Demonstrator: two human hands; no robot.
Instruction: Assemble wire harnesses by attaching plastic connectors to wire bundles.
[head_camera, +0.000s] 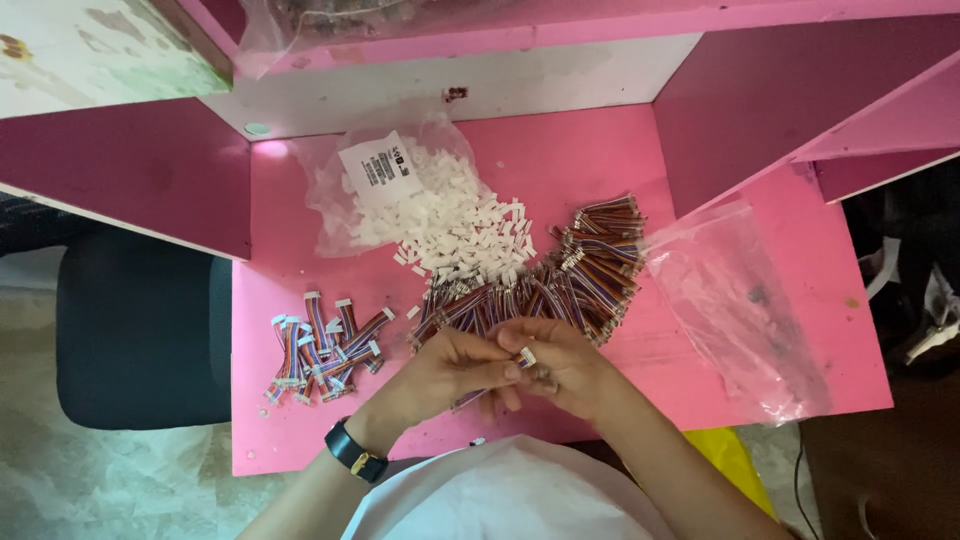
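My left hand (447, 366) and my right hand (565, 362) meet over the near middle of the pink table (700, 350). Together they pinch one short multicoloured ribbon cable with a small white connector (527, 355) at its tip; the wire's tail pokes out below the left hand. Just beyond the fingers lies a heap of loose ribbon cables (560, 275). Farther back, a pile of white plastic connectors (455, 235) spills from a clear bag. A black wristwatch (352, 452) is on my left wrist.
A small cluster of cables fitted with white connectors (322, 347) lies at the table's left. An empty clear plastic bag (735, 305) lies at the right. Pink partition walls (760, 100) enclose the back and sides. A dark chair (140, 325) stands to the left.
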